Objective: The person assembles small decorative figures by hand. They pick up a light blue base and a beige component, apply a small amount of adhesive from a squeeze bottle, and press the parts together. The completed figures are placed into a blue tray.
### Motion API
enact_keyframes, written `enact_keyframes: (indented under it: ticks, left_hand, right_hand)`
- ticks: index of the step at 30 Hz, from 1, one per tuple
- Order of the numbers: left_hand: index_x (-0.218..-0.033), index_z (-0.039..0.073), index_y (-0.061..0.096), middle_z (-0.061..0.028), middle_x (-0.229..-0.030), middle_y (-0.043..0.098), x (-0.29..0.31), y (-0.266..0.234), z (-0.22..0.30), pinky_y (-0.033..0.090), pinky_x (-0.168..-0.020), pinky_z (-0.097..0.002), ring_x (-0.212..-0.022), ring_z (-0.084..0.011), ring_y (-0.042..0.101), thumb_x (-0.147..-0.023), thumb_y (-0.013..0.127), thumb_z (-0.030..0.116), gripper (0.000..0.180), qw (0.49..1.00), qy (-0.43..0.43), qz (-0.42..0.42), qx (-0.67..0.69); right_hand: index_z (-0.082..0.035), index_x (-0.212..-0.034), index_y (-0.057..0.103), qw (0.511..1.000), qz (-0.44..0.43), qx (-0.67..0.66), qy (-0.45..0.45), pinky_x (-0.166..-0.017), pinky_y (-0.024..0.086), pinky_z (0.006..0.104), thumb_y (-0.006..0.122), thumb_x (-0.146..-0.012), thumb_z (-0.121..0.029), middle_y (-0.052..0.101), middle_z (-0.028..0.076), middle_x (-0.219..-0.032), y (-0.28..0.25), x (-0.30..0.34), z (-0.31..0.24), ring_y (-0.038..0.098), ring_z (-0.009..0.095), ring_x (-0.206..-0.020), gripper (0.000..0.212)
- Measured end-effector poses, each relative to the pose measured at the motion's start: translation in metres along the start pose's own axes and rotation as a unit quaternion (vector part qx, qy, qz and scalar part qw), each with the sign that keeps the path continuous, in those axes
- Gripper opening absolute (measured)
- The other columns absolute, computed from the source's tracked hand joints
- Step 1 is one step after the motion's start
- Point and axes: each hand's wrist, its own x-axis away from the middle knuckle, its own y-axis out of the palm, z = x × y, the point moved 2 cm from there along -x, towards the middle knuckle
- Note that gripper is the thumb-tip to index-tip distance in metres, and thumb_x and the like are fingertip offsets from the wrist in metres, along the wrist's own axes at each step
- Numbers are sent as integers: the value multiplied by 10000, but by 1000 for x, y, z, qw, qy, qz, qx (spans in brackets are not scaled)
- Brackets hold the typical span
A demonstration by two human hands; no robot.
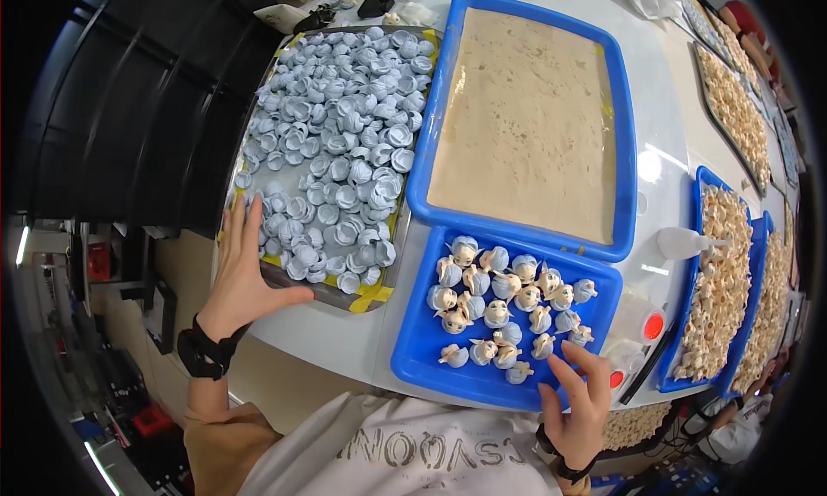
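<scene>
My left hand, fingers spread and thumb out, is at the near left corner of a metal tray. It holds nothing. Many pale blue, hollow, shell-like pieces cover that tray, and yellow tape marks its edges. Over the front right edge of a small blue tray is my right hand, its fingers curved and apart with nothing visible between them. Several small doll heads with pale blue hair lie in this tray. One doll head is close to the right fingertips.
Behind the small tray is a large blue tray with a flat beige layer. To the right stand a white squeeze bottle, a red-capped jar and blue trays of beige pieces. A co-worker's arm shows far right.
</scene>
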Motion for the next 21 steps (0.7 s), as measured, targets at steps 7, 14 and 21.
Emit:
enact_keyframes:
  ticks: [7,14,21]
  left_hand:
    - [-1321,53,250,-194,-1275,285,-25,5,15,256,-982,-444,-1176,-377,291,-564,762,310,950,992,111,58,22]
    - [-1224,92,414,-134,-1084,384,-30,1,18,359,-879,-373,-1013,-302,416,-598,695,167,690,984,138,60,99]
    - [-1236,84,413,-133,-1052,416,-33,3,23,384,-820,-353,-959,-308,450,-685,620,95,588,983,149,96,53]
  right_hand:
    - [-11,-976,587,999,11,-19,-24,-702,429,351,622,-633,16,545,165,-1026,1,0,1,523,288,-853,346]
    - [-7,-957,590,999,9,-26,-23,-705,430,362,619,-631,14,554,166,-999,2,1,2,526,294,-848,328]
    - [-1,-947,591,998,5,-43,-38,-714,430,371,622,-623,20,564,163,-967,3,-4,0,538,308,-856,327]
